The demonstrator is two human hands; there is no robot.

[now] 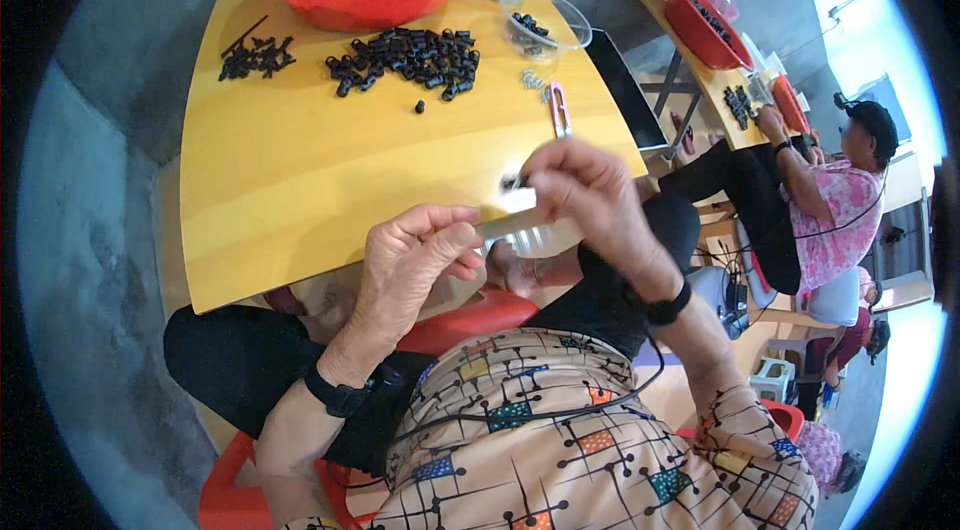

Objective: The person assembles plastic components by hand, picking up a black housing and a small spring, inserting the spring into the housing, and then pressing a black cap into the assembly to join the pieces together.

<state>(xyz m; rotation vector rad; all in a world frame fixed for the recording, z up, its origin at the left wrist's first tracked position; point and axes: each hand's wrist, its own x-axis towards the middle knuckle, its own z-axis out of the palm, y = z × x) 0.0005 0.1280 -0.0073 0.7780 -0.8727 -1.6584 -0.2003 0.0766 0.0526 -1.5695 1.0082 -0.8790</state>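
Read as a clock around the middle of the view, the yellow table (300, 170) spreads from 9 to 2 o'clock, its near edge partly hidden by the hands. At 3 o'clock a co-worker (835, 205) in pink sits at another table, hands too small to make out well. The red basin (350, 15) at 11 o'clock, heaped with black parts, is cut off by the upper edge.

The right hand (537, 180), toward 2 o'clock, is closed to a pinch, slightly blurred. The left hand (415, 255), at 8 o'clock, has its thumb and fingertips drawn close; whether anything is between them, I cannot tell. A loose pile of black parts (410, 60) lies at 11 o'clock, a clear tub (572, 30) past 12, and a heap of thinner black pieces (257, 58) at 10.

At 1 o'clock lies a pink-handled tool (559, 110), its lower end near the right hand. Small silvery bits (532, 80) sit beside it, too small to identify.

Smallest, at 1 o'clock, is the small black piece (514, 182) in the right fingertips, above the table; blur hides its shape.
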